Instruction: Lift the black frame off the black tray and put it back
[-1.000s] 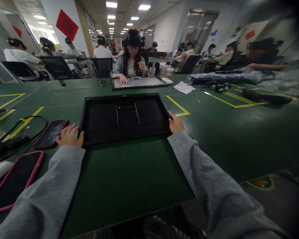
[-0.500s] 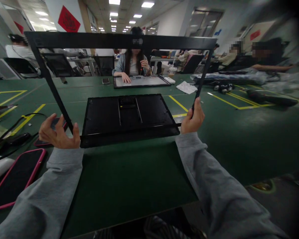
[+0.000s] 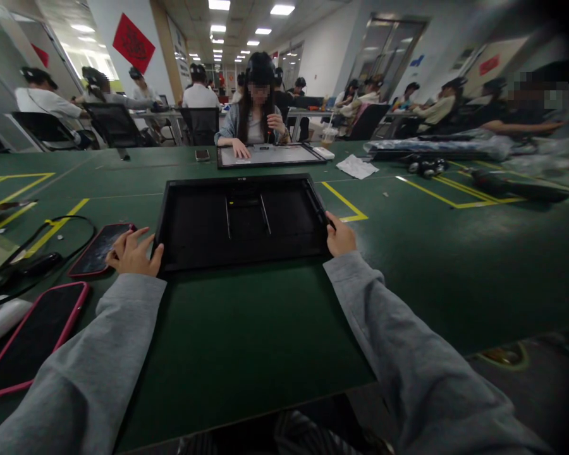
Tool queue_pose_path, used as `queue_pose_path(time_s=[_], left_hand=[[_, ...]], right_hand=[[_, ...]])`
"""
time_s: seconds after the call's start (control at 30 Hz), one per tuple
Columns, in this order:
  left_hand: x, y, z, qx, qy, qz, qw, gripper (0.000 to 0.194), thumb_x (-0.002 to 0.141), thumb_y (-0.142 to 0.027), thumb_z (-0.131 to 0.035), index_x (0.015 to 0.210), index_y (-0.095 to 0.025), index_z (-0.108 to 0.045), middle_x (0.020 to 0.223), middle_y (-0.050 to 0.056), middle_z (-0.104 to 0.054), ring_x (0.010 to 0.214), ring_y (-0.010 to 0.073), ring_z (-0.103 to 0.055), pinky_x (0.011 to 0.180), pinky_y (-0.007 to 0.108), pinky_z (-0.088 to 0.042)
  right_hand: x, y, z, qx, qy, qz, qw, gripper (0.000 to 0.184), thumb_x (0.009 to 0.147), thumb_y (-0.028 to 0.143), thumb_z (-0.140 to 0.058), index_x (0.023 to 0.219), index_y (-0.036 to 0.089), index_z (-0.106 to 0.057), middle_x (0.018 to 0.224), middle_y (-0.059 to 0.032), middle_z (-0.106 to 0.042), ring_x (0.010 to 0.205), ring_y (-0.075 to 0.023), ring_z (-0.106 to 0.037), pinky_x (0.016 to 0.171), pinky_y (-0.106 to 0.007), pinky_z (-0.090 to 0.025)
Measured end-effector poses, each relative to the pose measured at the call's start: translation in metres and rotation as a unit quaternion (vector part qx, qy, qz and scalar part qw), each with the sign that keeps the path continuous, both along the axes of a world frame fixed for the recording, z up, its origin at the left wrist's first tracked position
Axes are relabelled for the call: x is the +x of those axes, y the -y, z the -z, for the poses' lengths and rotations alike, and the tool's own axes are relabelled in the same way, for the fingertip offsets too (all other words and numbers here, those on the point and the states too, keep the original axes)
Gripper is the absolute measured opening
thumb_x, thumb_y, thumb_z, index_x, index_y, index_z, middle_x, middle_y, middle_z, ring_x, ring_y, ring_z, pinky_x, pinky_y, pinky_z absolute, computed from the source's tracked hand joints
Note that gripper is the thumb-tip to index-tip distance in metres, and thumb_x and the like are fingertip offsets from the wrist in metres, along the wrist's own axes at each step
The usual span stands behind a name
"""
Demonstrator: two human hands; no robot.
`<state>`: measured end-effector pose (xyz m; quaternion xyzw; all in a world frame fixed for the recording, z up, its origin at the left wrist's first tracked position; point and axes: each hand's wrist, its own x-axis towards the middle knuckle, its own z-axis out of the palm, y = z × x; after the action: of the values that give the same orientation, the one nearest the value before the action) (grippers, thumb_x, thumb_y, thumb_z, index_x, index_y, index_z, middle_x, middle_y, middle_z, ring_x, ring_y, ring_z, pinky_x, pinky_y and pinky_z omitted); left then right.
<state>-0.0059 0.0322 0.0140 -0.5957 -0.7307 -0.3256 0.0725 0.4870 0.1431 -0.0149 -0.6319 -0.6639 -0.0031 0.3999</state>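
Note:
A black rectangular bezel frame (image 3: pixel 317 197) now lies over the black monitor back cover (image 3: pixel 194 218), their edges nearly lined up. Two thin pale rails run down the middle of the cover's inside. My left hand (image 3: pixel 135 253) is at the left edge of the frame, thumb against it and the other fingers spread to the side. On the right edge, my right hand (image 3: pixel 340 235) has thumb and fingers closed around the frame. Whether the frame sits fully flush on the cover, I cannot tell.
Two phones, one black-faced (image 3: pixel 99 249) and one pink-edged (image 3: pixel 38 335), lie at left beside cables (image 3: pixel 42 262). Across the green table a person (image 3: pixel 253 120) works on a panel (image 3: pixel 284 155). A crumpled tissue (image 3: pixel 357 167) and a dark power tool (image 3: pixel 516 186) are to the right.
Both hands have brought the frame down from its raised, upright position onto the back cover. My hands have moved inward, and the co-worker opposite stays in about the same pose.

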Motion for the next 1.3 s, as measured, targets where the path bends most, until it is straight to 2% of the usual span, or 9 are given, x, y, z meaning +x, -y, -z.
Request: queue_pose_path(time_s=[0.33, 0.73, 0.9, 1.0, 1.1, 1.2, 1.23, 1.27, 1.3], left_hand=[[-0.009, -0.004, 0.010, -0.011, -0.021, -0.009, 1.000, 0.037, 0.081, -0.038, -0.057, 0.112, -0.021, -0.065, 0.136, 0.014, -0.054, 0.136, 0.0354, -0.029, 0.105, 0.058, -0.014], [-0.010, -0.005, 0.012, -0.017, -0.033, -0.021, 0.999, 0.036, 0.084, -0.042, -0.053, 0.111, -0.020, -0.062, 0.129, 0.014, -0.059, 0.132, 0.0323, -0.037, 0.104, 0.058, -0.016], [-0.009, -0.005, 0.014, -0.030, -0.040, -0.034, 0.998, 0.039, 0.086, -0.045, -0.050, 0.114, -0.020, -0.062, 0.129, 0.016, -0.059, 0.132, 0.0331, -0.037, 0.103, 0.059, -0.020], [-0.012, -0.005, 0.009, -0.027, -0.042, -0.026, 0.998, 0.040, 0.087, -0.048, -0.049, 0.112, -0.020, -0.064, 0.129, 0.015, -0.059, 0.128, 0.0336, -0.041, 0.103, 0.056, -0.026], [-0.018, -0.005, -0.005, -0.028, -0.015, -0.024, 0.999, 0.037, 0.086, -0.048, -0.048, 0.104, -0.021, -0.068, 0.113, 0.012, -0.065, 0.107, 0.0297, -0.057, 0.091, 0.044, -0.041], [-0.026, 0.000, -0.022, -0.076, 0.098, 0.014, 0.992, 0.035, 0.085, -0.050, -0.052, 0.080, -0.021, -0.071, 0.073, 0.007, -0.067, 0.067, 0.0206, -0.062, 0.063, 0.030, -0.045], [-0.028, 0.002, -0.026, -0.111, 0.169, 0.049, 0.978, 0.038, 0.085, -0.050, -0.052, 0.069, -0.020, -0.069, 0.061, 0.006, -0.063, 0.055, 0.0178, -0.058, 0.054, 0.027, -0.042], [-0.030, 0.005, -0.028, -0.159, 0.251, 0.091, 0.951, 0.043, 0.085, -0.051, -0.052, 0.061, -0.020, -0.066, 0.051, 0.005, -0.058, 0.045, 0.0155, -0.054, 0.046, 0.025, -0.038], [-0.032, 0.009, -0.029, -0.219, 0.332, 0.130, 0.908, 0.046, 0.086, -0.052, -0.050, 0.055, -0.020, -0.062, 0.044, 0.005, -0.054, 0.037, 0.0138, -0.048, 0.039, 0.024, -0.033]], right_hand=[[0.002, 0.000, 0.001, -0.010, -0.019, -0.014, 1.000, 0.052, 0.083, 0.016, -0.045, 0.133, 0.020, -0.057, 0.129, -0.0059, -0.064, 0.118, -0.0280, -0.059, 0.104, -0.051, -0.046], [0.001, 0.002, -0.001, -0.015, -0.014, -0.015, 1.000, 0.050, 0.083, 0.017, -0.045, 0.131, 0.018, -0.058, 0.129, -0.0085, -0.064, 0.117, -0.0282, -0.060, 0.104, -0.050, -0.046], [0.003, 0.001, 0.000, -0.017, -0.002, -0.018, 1.000, 0.051, 0.082, 0.017, -0.045, 0.132, 0.018, -0.057, 0.129, -0.0091, -0.063, 0.116, -0.0282, -0.060, 0.104, -0.051, -0.046], [0.002, 0.001, -0.001, -0.017, 0.003, -0.019, 1.000, 0.049, 0.083, 0.018, -0.046, 0.131, 0.017, -0.058, 0.127, -0.0101, -0.064, 0.115, -0.0283, -0.060, 0.103, -0.050, -0.046], [0.002, 0.002, -0.005, 0.007, -0.001, -0.014, 1.000, 0.043, 0.084, 0.018, -0.045, 0.123, 0.017, -0.063, 0.122, -0.0107, -0.066, 0.113, -0.0270, -0.061, 0.102, -0.048, -0.046], [0.003, 0.003, -0.012, 0.064, -0.016, 0.008, 0.998, 0.039, 0.083, 0.015, -0.042, 0.114, 0.017, -0.067, 0.116, -0.0107, -0.068, 0.110, -0.0251, -0.062, 0.100, -0.044, -0.047], [0.004, 0.003, -0.013, 0.085, -0.024, 0.012, 0.996, 0.039, 0.083, 0.014, -0.042, 0.113, 0.017, -0.068, 0.114, -0.0103, -0.069, 0.108, -0.0241, -0.062, 0.100, -0.042, -0.047], [0.005, 0.003, -0.015, 0.102, -0.032, 0.015, 0.994, 0.039, 0.083, 0.013, -0.041, 0.111, 0.017, -0.068, 0.112, -0.0103, -0.070, 0.106, -0.0231, -0.063, 0.099, -0.040, -0.047], [0.006, 0.003, -0.017, 0.116, -0.040, 0.015, 0.992, 0.039, 0.083, 0.012, -0.041, 0.110, 0.017, -0.068, 0.110, -0.0104, -0.070, 0.103, -0.0220, -0.064, 0.098, -0.038, -0.048]])
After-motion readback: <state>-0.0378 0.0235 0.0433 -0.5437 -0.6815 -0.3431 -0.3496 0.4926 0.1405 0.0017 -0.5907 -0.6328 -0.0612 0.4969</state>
